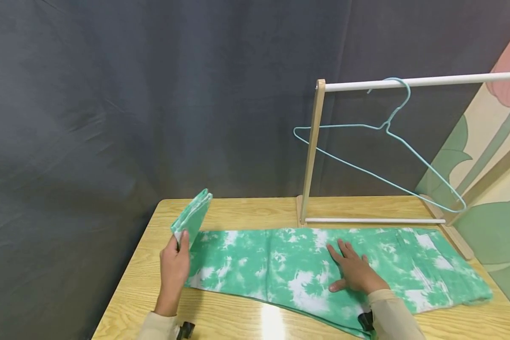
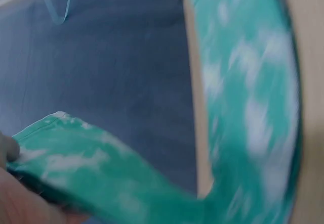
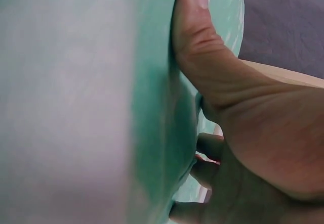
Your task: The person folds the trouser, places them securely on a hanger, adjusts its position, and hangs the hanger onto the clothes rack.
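Note:
A green and white tie-dye cloth garment (image 1: 297,264), folded into a long strip, lies across the wooden table. Its left end is lifted off the tabletop, and my left hand (image 1: 176,264) pinches that end between thumb and fingers. In the left wrist view the raised part of the garment (image 2: 101,168) slopes up toward the thumb. My right hand (image 1: 354,269) rests on the strip right of its middle, fingers spread. Up close in the right wrist view, the right hand's thumb (image 3: 195,27) lies against the cloth.
Behind the cloth stands a rack with a wooden post (image 1: 312,151) and a white rail (image 1: 442,80). A light blue hanger (image 1: 352,125) hangs from the rail. The wooden table (image 1: 225,311) ends at the left before a dark curtain (image 1: 153,94). A painted wall (image 1: 493,189) borders the right.

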Demonstrator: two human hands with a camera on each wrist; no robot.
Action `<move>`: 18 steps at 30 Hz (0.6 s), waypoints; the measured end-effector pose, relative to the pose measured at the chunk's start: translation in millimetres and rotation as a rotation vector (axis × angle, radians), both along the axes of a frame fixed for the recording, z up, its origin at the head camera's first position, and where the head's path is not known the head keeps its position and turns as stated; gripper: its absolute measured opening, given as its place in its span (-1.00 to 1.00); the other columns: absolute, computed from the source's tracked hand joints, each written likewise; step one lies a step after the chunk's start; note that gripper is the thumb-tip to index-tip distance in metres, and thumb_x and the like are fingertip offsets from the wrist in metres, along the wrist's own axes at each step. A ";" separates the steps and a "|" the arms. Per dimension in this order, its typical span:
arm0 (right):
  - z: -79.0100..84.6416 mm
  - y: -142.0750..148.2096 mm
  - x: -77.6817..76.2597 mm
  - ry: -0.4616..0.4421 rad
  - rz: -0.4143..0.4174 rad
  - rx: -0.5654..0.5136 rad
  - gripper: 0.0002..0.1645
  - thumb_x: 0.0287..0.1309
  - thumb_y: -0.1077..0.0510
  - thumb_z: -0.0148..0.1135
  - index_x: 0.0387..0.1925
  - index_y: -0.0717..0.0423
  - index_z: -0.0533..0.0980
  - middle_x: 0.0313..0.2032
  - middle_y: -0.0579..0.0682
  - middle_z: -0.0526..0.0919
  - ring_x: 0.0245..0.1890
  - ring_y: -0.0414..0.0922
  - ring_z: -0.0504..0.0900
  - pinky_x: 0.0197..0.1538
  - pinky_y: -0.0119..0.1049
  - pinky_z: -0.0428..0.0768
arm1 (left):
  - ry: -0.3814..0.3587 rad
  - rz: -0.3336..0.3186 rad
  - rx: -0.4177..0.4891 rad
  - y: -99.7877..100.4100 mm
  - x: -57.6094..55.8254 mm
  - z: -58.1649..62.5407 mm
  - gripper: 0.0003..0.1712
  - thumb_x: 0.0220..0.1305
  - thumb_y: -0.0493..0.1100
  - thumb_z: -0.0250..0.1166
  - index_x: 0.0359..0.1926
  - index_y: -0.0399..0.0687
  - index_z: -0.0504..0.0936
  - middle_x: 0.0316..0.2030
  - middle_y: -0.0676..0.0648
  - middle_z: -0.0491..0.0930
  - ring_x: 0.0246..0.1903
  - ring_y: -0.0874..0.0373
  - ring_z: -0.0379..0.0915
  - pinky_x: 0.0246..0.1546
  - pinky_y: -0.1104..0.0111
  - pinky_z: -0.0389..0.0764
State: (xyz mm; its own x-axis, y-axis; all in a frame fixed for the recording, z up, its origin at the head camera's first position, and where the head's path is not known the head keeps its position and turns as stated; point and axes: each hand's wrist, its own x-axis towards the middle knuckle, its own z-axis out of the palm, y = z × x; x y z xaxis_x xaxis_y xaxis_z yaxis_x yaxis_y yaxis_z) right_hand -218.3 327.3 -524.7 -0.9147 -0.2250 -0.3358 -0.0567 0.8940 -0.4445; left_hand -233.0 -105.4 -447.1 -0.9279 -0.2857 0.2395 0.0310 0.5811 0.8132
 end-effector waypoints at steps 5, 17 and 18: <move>0.6 -0.5 -0.7 0.006 0.012 0.002 0.49 -0.35 -0.26 0.55 0.55 0.16 0.01 0.53 0.43 -0.20 0.51 0.44 -0.21 0.27 0.63 -0.10 | 0.082 -0.064 -0.042 39.6 1.9 -20.2 -0.62 0.54 -0.03 0.06 -0.36 -0.21 0.54 -0.34 -0.28 0.66 -0.22 -0.14 0.62 -0.16 0.00 0.61; -2.6 -2.3 -0.4 0.014 0.016 -0.007 0.48 -0.34 -0.27 0.54 0.56 0.13 0.00 0.54 0.40 -0.21 0.52 0.42 -0.22 0.28 0.61 -0.13 | 0.090 -0.353 -0.174 92.5 6.7 -71.0 -0.65 0.41 -0.15 0.23 0.15 -0.16 0.65 0.07 -0.16 0.68 0.12 -0.09 0.61 0.09 0.04 0.63; -2.5 -2.3 -0.1 0.016 0.014 -0.009 0.48 -0.34 -0.27 0.54 0.56 0.14 0.00 0.54 0.40 -0.21 0.52 0.42 -0.22 0.29 0.61 -0.13 | 0.090 -0.368 -0.191 93.8 6.5 -74.5 -0.65 0.40 -0.16 0.25 0.14 -0.15 0.66 0.06 -0.15 0.69 0.11 -0.08 0.62 0.08 0.05 0.64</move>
State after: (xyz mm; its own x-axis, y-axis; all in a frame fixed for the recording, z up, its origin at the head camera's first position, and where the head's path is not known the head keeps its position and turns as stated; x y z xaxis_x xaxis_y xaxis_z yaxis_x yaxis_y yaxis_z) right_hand -218.4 325.0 -527.1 -0.9167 -0.2411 -0.3187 -0.0770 0.8891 -0.4512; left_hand -226.5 -11.6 -521.6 -0.9328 0.1184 0.3404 0.3305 0.6580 0.6767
